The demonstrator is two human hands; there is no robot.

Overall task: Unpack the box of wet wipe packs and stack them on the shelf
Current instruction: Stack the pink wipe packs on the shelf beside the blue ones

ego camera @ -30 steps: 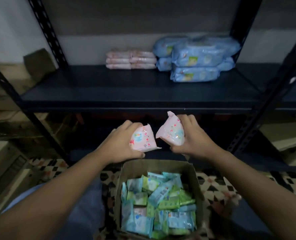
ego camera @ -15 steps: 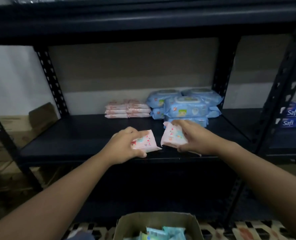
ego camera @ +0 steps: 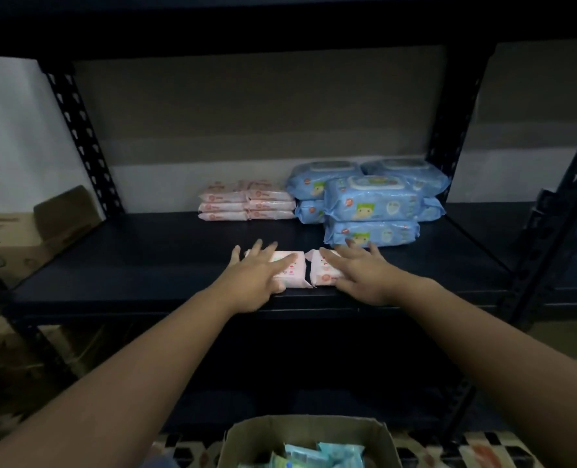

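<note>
Two small pink wet wipe packs lie side by side near the front edge of the dark shelf [ego camera: 128, 261]. My left hand [ego camera: 251, 275] rests flat on the left pink pack [ego camera: 293, 271], fingers straight and spread. On the right pink pack [ego camera: 324, 273] lies my right hand [ego camera: 358, 271], also with straight fingers. At the bottom edge of the view stands the cardboard box [ego camera: 246, 437], with green and blue packs [ego camera: 317, 454] inside.
At the back of the shelf sits a low stack of pink packs [ego camera: 246, 206], and right of it a pile of large blue packs [ego camera: 371, 201]. Black perforated uprights [ego camera: 81, 136] frame the shelf. A brown carton [ego camera: 27, 231] stands at the left.
Both hands have carried the pink packs forward and down onto the shelf, and their grip has given way to flat fingers on top. The view has tilted up.
</note>
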